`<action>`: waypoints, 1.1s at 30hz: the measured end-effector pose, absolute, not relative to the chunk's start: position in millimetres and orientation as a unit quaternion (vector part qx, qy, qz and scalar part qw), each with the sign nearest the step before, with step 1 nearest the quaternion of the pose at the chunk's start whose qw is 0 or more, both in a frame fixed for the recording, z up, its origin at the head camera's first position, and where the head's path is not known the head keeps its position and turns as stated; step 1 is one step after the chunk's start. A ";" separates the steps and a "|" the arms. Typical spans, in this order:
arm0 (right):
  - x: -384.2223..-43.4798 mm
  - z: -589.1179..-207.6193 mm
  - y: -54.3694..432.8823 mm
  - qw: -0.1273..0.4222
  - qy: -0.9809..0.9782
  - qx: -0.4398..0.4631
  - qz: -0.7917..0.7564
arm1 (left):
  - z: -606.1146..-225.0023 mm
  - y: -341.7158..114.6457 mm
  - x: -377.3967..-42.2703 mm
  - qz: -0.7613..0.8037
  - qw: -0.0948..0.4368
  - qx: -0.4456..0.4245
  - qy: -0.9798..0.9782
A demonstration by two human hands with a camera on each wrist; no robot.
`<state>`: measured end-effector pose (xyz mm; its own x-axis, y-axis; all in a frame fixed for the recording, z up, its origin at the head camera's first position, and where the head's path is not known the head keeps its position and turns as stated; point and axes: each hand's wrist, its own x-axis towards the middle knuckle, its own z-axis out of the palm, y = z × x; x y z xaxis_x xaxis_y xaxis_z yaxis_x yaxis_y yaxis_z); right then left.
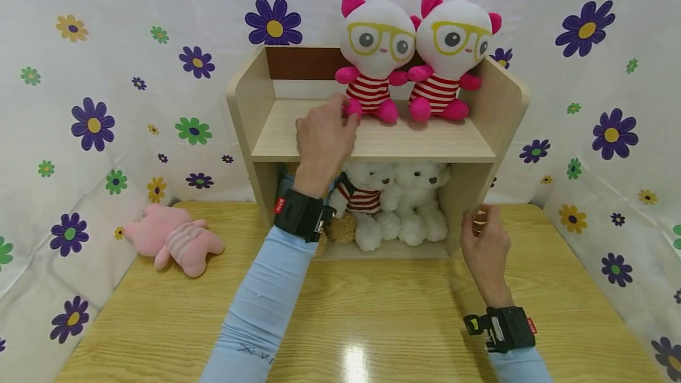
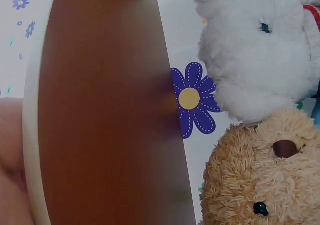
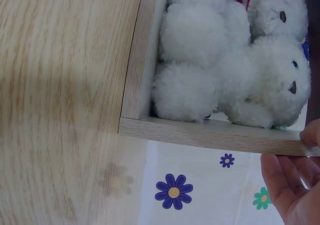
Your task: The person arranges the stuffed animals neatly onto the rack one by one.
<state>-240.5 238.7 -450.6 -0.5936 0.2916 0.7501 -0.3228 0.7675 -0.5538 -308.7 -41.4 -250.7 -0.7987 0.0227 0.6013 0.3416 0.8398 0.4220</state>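
Note:
On the top board of the wooden shelf [image 1: 433, 142], two panda plush toys with pink ears, yellow glasses and striped bodies sit side by side: the left panda plush [image 1: 370, 90] and the right panda plush [image 1: 438, 93]. My left hand [image 1: 326, 138] reaches over the board and pinches the left panda's pink foot between thumb and fingers; the fingertips are partly hidden. Only a sliver of that hand [image 2: 11, 185] shows in the left wrist view. My right hand [image 1: 486, 247] grips the shelf's right side panel [image 3: 215, 136], thumb and fingers on opposite faces.
White bears [image 1: 420, 205] and a tan bear [image 2: 245, 175] fill part of the lower compartment. A pink plush [image 1: 178, 241] lies on the table [image 1: 393, 306] left of the shelf. Flower-patterned cloth [image 1: 133, 75] hangs behind and at both sides.

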 end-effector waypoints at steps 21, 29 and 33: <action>-239.0 -449.8 237.3 0.444 -0.830 0.009 0.338 | -254.9 -48.6 -297.5 -0.292 0.297 -0.127 -0.900; -239.5 -450.5 237.3 0.443 -0.829 0.002 0.341 | -265.1 -54.1 -282.9 -0.269 0.363 -0.223 -0.864; -239.6 -451.3 237.5 0.440 -0.831 0.000 0.341 | -270.4 -53.6 -271.5 -0.262 0.350 -0.270 -0.858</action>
<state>-239.6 237.5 -451.3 -0.6127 0.3008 0.7309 -0.2997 0.7672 -0.5670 -271.5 -53.6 -270.4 -0.6095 0.2793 0.7419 0.6464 0.7169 0.2611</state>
